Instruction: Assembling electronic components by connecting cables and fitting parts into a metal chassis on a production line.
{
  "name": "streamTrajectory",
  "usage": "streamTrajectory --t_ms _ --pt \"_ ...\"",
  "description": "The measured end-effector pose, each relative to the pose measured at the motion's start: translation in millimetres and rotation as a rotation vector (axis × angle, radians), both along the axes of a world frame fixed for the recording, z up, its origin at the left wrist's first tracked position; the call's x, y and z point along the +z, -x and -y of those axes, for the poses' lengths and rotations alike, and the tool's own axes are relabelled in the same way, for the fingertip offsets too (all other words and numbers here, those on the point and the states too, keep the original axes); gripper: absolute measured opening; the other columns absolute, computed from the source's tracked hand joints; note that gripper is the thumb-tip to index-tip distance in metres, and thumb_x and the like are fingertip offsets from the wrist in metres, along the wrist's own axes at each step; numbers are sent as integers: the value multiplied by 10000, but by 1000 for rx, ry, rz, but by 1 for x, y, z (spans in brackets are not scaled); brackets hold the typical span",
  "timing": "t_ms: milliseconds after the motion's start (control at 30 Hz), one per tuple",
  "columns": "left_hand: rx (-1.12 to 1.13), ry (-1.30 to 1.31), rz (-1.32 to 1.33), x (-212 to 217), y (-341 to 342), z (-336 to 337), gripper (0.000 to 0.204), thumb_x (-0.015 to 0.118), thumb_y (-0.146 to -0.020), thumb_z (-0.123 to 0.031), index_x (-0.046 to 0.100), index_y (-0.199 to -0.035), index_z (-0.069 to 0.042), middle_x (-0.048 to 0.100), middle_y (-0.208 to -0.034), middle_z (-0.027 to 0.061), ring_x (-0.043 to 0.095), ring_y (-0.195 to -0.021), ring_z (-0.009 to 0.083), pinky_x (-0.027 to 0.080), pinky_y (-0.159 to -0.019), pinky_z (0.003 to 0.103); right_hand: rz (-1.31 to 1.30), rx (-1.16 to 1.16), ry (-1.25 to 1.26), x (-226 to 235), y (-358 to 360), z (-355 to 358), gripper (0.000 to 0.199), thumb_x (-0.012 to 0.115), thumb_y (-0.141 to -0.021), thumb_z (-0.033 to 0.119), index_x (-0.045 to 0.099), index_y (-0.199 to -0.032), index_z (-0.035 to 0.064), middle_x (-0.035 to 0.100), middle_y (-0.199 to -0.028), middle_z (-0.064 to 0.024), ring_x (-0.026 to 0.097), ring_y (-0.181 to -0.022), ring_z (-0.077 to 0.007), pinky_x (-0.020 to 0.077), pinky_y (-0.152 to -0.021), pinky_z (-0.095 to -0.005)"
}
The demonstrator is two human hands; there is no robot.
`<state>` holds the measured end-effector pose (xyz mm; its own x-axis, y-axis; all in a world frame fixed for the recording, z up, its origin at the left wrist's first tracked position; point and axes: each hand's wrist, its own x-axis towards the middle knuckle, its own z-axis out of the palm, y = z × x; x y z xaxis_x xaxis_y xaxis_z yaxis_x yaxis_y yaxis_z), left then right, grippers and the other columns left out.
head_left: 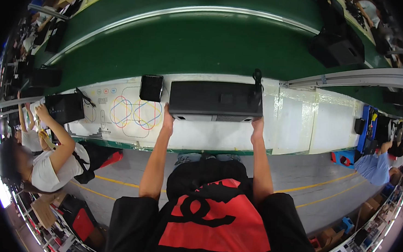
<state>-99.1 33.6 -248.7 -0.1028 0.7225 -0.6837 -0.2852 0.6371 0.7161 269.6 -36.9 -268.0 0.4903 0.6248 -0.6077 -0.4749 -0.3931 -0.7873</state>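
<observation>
We face a broad green surface (215,43) stretching across the far side. Nearer us runs a long white worktop (294,120), printed with coloured looping lines toward its left. To our left, a person in a white top (58,170) has an arm raised toward a smaller black case (66,107). Directly before us, above the middle of the worktop, is a long black box (196,98), its vented side facing us; we cannot tell whether it touches the surface. Just left of it sits a small square black object (151,88). Our left hand (168,119) grips the box's left end and our right hand (257,125) its right end; their fingers are mostly hidden, so we cannot tell their spread. A bunched black cable (257,77) lies at the box's right end.
</observation>
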Motion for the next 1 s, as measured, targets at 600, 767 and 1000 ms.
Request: streamTrajectory --t_ms 600,767,1000 --pt "-112 -166 -474 95 12 5 464 537 -962 -269 525 -1260 86 625 -1182 133 551 -1090 167 380 -958 251 161 262 -51 100 16 -38 376 521 -960 208 561 -1253 -24 578 -1172 -70 494 -1119 -162 313 -1014 -263" --pt "-69 -257 -625 25 83 -50 372 579 -918 -219 593 -1185 39 604 -1147 183 595 -1010 274 439 -909 366 197 238 -61 100 10 -26 402 515 -959 249 555 -1256 -20 607 -1188 -123 567 -1072 -196 416 -952 -318" --pt "-308 -341 -1317 -20 94 -97 400 659 -826 -155 563 -1165 35 531 -1127 235 515 -1055 422 430 -925 450 314 143 64 107 9 39 297 550 -931 203 613 -1140 1 646 -1078 -100 615 -969 -190 450 -874 -305"
